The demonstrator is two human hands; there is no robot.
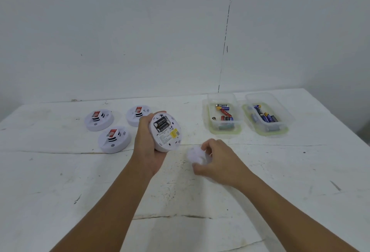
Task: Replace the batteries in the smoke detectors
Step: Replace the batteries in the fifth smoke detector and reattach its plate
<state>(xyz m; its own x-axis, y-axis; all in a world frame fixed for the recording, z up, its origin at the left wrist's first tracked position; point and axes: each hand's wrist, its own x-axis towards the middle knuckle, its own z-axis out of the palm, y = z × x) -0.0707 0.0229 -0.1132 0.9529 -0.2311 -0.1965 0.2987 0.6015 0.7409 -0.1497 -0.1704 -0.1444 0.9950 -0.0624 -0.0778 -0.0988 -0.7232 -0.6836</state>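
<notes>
Clear plastic tubs [224, 99] of loose batteries [225, 112]

My left hand [147, 147] and right hand [217, 158] are bare: no gloves, rings or watch. Both forearms enter from six o'clock, uncovered, no sleeves showing.

Bright even light, faint shadows, soft blur, wide-angle bending

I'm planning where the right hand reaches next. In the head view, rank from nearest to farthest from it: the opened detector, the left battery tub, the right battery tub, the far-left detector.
From the right hand:
1. Opened detector, just to its left, gripped by the left hand.
2. Left battery tub, behind it.
3. Right battery tub, behind and to its right.
4. Far-left detector, across the table.
</notes>
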